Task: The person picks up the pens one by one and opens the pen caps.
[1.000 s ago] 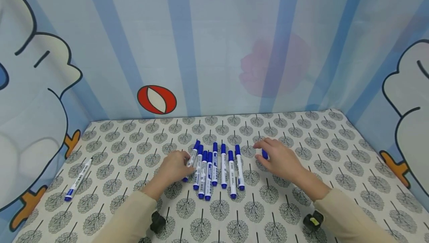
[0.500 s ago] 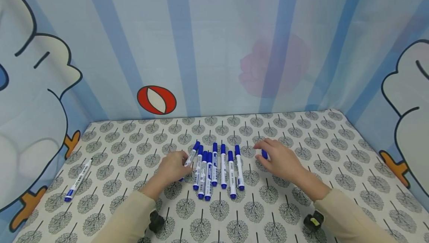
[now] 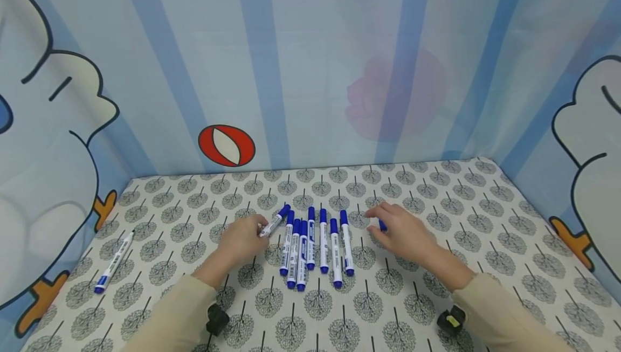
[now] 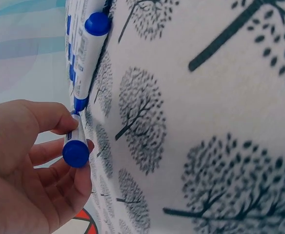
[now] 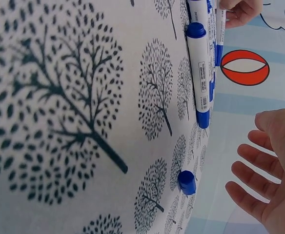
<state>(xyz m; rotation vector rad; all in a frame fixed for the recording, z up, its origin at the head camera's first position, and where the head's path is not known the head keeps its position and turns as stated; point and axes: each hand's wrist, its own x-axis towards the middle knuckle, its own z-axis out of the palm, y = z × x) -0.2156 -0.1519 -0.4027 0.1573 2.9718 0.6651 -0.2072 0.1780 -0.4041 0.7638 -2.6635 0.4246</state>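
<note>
My left hand [image 3: 240, 241] pinches a white marker with a blue cap [image 3: 273, 226] between thumb and fingers, at the left end of a row of markers. In the left wrist view the marker's blue end [image 4: 76, 153] points toward the camera, and its far end lies close to another marker [image 4: 88, 61]. On the right, my right hand [image 3: 400, 230] holds nothing, its fingers spread and slightly bent above the cloth. Near it a loose blue cap [image 5: 187, 182] rests on the cloth, partly hidden by the fingers in the head view.
Several capped markers [image 3: 311, 239] lie side by side at the middle of the patterned cloth [image 3: 291, 314]. An uncapped marker [image 3: 116, 260] lies alone at the far left. A printed curtain [image 3: 310, 71] rises behind the table.
My left hand has drawn left with its marker, which now tilts more and lies farther from the row. The right hand stays nearly where it was.
</note>
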